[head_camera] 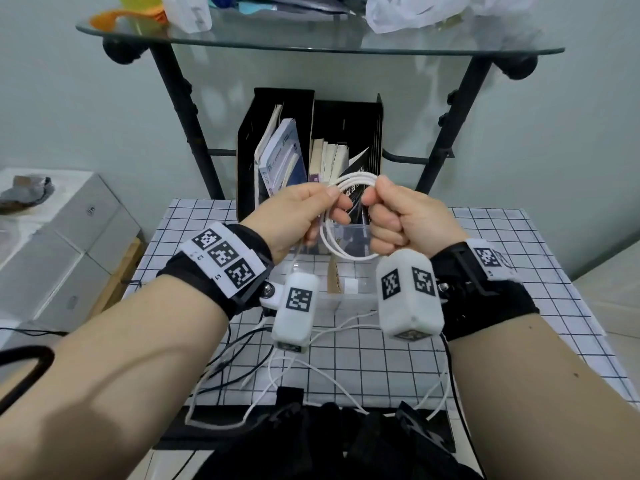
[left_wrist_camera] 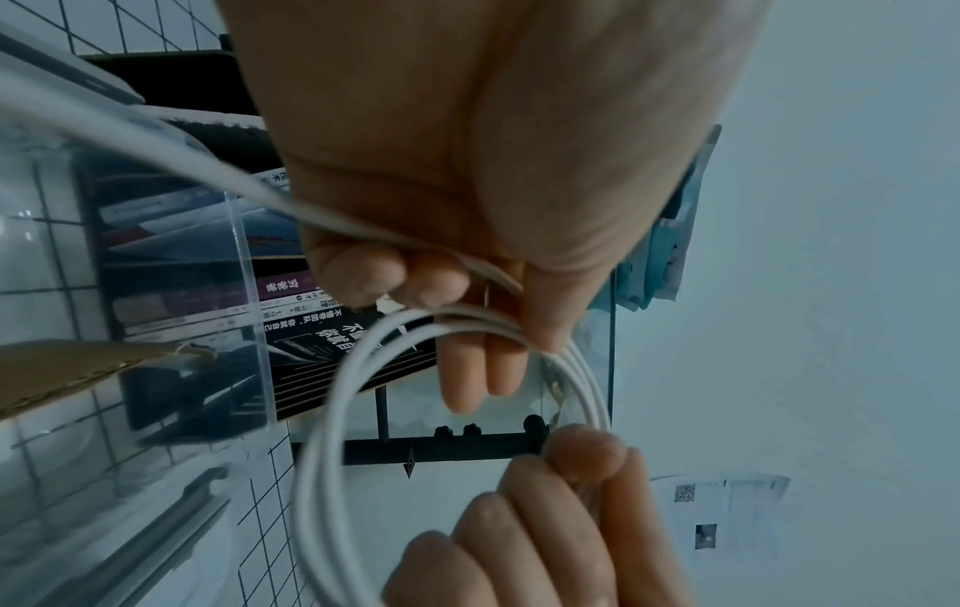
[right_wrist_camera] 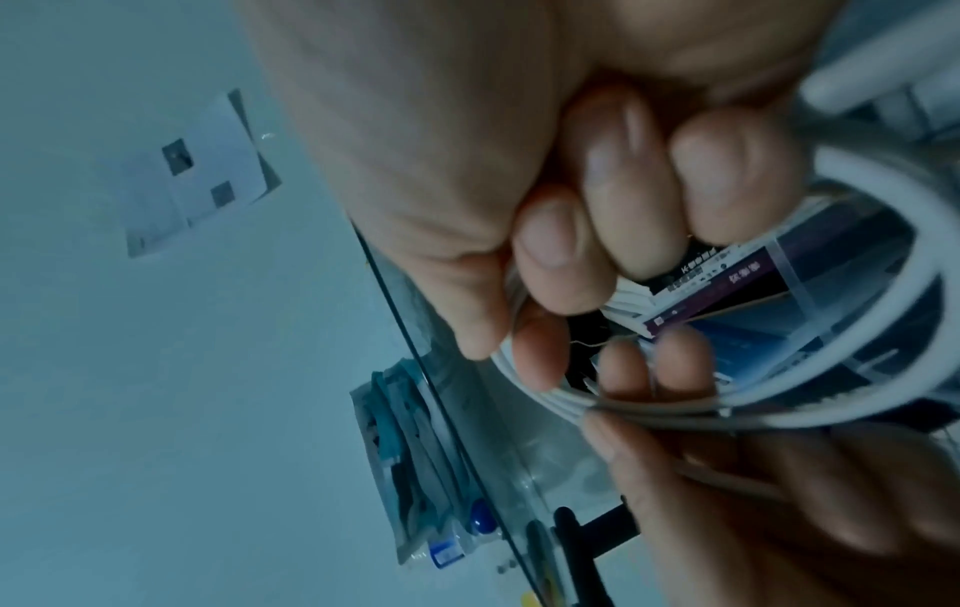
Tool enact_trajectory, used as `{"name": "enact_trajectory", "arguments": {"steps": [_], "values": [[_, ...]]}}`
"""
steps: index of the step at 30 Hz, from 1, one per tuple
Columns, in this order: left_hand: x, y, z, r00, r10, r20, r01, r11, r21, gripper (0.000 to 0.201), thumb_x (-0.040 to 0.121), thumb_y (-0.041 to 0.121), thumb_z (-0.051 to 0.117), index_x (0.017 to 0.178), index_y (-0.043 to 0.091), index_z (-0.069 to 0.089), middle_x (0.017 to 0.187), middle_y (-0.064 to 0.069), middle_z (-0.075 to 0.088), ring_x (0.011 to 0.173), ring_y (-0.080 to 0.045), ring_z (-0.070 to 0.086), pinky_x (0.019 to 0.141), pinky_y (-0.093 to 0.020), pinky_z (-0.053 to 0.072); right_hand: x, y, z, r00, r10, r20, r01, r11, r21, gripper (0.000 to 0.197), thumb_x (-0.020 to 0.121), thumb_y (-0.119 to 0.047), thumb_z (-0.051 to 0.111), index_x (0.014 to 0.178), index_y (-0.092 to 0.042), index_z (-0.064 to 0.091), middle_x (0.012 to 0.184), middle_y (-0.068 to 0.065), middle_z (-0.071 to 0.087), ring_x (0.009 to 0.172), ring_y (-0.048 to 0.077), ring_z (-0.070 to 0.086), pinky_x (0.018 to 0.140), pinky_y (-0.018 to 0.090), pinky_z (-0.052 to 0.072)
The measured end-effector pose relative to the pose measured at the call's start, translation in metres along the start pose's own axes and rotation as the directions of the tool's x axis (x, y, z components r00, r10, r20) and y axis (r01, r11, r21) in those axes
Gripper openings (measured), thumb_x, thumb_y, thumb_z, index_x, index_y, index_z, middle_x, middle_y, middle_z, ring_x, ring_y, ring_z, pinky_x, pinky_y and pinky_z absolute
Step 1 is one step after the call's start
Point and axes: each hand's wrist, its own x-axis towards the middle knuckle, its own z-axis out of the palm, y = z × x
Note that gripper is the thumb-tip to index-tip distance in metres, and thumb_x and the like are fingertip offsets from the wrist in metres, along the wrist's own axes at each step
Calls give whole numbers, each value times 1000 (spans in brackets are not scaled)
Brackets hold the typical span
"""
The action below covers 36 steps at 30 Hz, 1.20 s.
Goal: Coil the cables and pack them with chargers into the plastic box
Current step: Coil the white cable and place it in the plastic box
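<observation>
A white cable (head_camera: 346,252) hangs in a round coil of several loops between my hands, above the clear plastic box (head_camera: 349,299). My left hand (head_camera: 304,213) pinches the coil's top left side, thumb over the loops (left_wrist_camera: 467,324). My right hand (head_camera: 391,220) grips the coil's right side in a closed fist, fingers curled round the strands (right_wrist_camera: 530,369). A free end of the cable trails down from the left hand toward the table. A small white charger (head_camera: 351,286) lies inside the box beside a brown card piece (head_camera: 334,278).
More white and black cables (head_camera: 263,368) lie tangled on the checked table (head_camera: 502,306) near its front edge. Two black file holders with books (head_camera: 284,157) stand behind the box. A glass shelf (head_camera: 311,39) with bags sits above. White boxes (head_camera: 62,237) stand at left.
</observation>
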Motion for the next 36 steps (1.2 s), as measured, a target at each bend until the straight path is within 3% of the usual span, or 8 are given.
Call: {"name": "enact_trajectory", "arguments": {"steps": [6,8,12,22,27,30,34,36], "values": [[-1,8,4,998,45,-31,-45,999,22,31,100,31,42,77,17,58,53,6,41,42,-6,30,44,-22,21,-2,1,-3,999,27,39,-30,994,101,33,98,-30,41,79,-9,57,50,0,42,37,12,31,49,27,24],[-1,9,3,998,52,-38,-50,998,42,32,100,31,41,74,19,56,52,7,40,42,-5,29,44,-22,21,-3,-2,-2,991,77,107,-88,991,102,32,98,-28,37,81,-9,56,45,-2,38,32,10,26,46,26,17],[-1,4,4,998,47,-46,-48,999,-17,33,99,32,41,74,18,56,53,5,43,44,-9,28,44,-23,21,-5,-6,3,985,90,149,-106,989,103,33,99,-31,37,77,-12,53,41,-5,26,29,7,17,40,21,10],[-5,-18,0,1000,-23,-4,22,997,-79,30,101,25,37,89,11,60,65,0,61,39,-10,32,40,-21,29,-5,-21,-3,1000,-13,8,9,929,371,36,100,-33,35,69,-18,46,39,-7,25,28,7,18,37,19,12],[-9,-29,0,996,-94,-1,94,994,64,19,100,15,39,102,10,57,65,2,62,45,-8,44,45,-21,35,-2,-25,-13,991,-47,-123,97,893,439,37,100,-34,36,68,-19,46,39,-7,25,30,8,17,36,19,16],[-11,-35,-2,992,-123,-10,123,983,138,12,97,13,45,97,10,57,65,3,62,48,-8,47,50,-24,36,0,-24,-20,975,-55,-214,149,879,452,34,99,-30,39,67,-19,45,42,-7,24,32,10,16,35,20,19],[-14,-36,-4,996,-90,24,76,933,352,11,94,18,54,93,13,63,72,3,65,57,-7,54,54,-17,45,4,-23,-28,944,-67,-323,223,852,474,33,97,-25,40,65,-18,39,42,-5,22,32,11,15,34,20,19],[-15,-39,-6,995,-66,68,22,858,513,13,93,23,55,97,23,68,76,6,67,64,-6,59,66,-20,52,6,-21,-31,925,-81,-372,271,827,492,35,99,-27,37,66,-18,38,41,-5,23,32,11,15,34,20,19]]}}
